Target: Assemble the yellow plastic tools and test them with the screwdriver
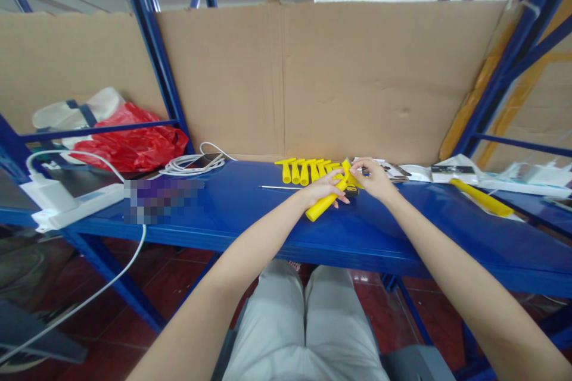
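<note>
My left hand is closed around a yellow plastic handle that slants across the blue shelf. At the handle's upper end my right hand pinches with its fingers together; what it pinches is too small to make out. Just behind both hands a row of several yellow handles lies side by side. A thin metal rod lies on the shelf to the left of my left hand.
Another yellow handle and white packets lie to the right. To the left are a coiled white cable, a white power strip with charger and a red bag. Cardboard backs the shelf. Blue uprights frame it.
</note>
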`<state>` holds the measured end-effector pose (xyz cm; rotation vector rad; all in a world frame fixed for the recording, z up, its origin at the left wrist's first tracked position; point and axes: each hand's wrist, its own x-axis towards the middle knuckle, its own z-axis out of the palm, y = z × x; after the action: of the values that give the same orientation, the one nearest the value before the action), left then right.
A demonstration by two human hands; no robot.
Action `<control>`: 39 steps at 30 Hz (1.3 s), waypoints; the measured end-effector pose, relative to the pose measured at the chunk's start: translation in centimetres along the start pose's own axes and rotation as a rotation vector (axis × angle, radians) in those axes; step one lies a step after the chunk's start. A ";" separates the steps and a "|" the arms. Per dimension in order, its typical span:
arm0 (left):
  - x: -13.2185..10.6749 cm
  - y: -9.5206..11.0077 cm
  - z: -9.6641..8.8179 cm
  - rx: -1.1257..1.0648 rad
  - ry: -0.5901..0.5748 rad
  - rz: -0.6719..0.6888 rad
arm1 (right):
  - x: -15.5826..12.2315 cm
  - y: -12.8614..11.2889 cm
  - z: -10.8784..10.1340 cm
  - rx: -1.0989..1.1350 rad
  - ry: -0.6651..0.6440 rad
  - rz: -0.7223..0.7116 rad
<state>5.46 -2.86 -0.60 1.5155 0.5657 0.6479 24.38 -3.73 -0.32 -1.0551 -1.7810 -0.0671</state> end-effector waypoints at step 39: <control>0.3 1.0 -1.1 -0.425 0.458 0.132 | -0.7 2.3 -0.3 -0.454 -0.249 0.251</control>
<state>4.91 -1.90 0.44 1.0108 0.6257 1.1542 26.22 -2.84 -1.63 -1.6678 -1.8854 -0.2002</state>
